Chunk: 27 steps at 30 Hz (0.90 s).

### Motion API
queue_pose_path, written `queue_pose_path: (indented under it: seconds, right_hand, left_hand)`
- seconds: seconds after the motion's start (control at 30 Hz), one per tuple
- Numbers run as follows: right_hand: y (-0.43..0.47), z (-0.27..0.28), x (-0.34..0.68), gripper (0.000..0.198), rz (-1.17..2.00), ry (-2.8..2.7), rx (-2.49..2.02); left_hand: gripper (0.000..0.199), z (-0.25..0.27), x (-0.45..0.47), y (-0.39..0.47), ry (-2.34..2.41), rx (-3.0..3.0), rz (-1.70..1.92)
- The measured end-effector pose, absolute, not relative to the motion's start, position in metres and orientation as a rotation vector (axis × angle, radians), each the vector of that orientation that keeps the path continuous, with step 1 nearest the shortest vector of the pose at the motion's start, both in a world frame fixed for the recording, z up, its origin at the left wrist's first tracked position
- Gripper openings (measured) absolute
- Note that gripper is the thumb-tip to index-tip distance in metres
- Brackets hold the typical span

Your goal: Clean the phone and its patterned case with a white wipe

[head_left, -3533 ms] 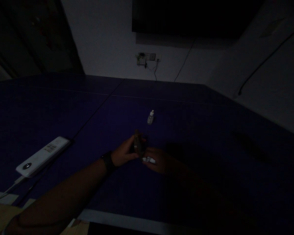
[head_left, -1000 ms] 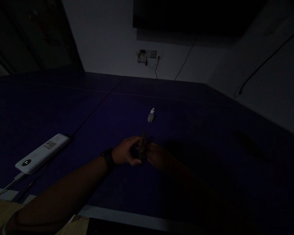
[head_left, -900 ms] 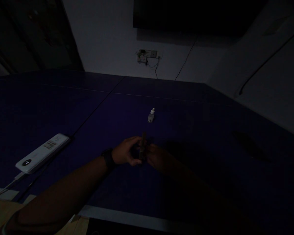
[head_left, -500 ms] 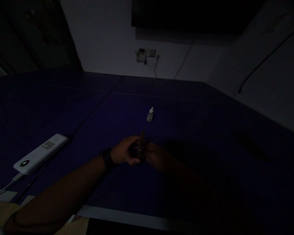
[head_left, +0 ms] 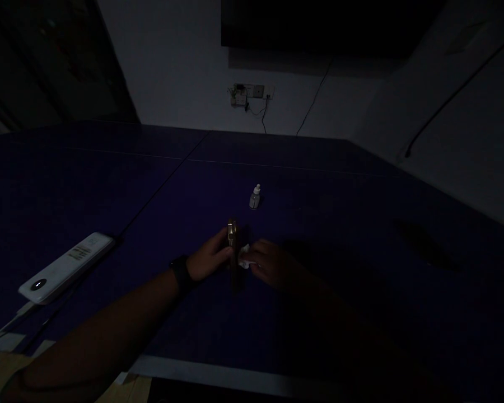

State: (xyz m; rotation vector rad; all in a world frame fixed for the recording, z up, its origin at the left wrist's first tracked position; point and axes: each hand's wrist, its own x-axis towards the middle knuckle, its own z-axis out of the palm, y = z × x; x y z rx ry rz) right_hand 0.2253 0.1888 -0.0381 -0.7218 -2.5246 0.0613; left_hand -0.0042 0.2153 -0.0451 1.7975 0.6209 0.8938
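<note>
In the head view, my left hand [head_left: 208, 259] is closed around a narrow dark brown object with a shiny gold-coloured end [head_left: 232, 229], held upright on edge. Its exact kind is too dark to make out. My right hand [head_left: 273, 263] pinches a crumpled white tissue [head_left: 244, 257] close to the object's right side. Whether the tissue touches it I cannot tell. Beyond both hands stands a small clear dropper bottle [head_left: 254, 198] with a white top.
A white power bank [head_left: 69, 266] with a cable plugged in lies at the left on the dark blue table [head_left: 185, 196]. A dark flat item [head_left: 426, 246] lies at the right. Wall sockets [head_left: 252, 91] and a black screen [head_left: 331, 25] are at the back.
The brown object has turned in my left hand, so its gold-coloured end now shows. My right hand has moved slightly right, and the white tissue has come into sight.
</note>
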Motion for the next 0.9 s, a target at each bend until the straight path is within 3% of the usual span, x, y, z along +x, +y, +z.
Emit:
queue_pose_path:
  seconds: [0.3,0.53,0.77,0.9]
  right_hand:
    - [0.187,-0.034,0.212,0.013,-0.016,-2.675,-0.724]
    - [0.183,-0.036,0.210,0.012,0.039,-2.882,-0.512]
    - [0.185,-0.036,0.209,0.017,-0.011,-2.768,-0.758]
    - [0.181,-0.036,0.210,0.016,0.060,-2.853,-0.572]
  left_hand:
    - [0.084,-0.047,0.003,0.213,0.636,1.506,0.853]
    - [0.076,-0.045,0.007,0.215,0.624,1.377,0.850]
    - [0.078,-0.042,0.003,0.216,0.644,1.348,0.829]
    - [0.078,-0.044,0.005,0.217,0.658,1.345,0.819]
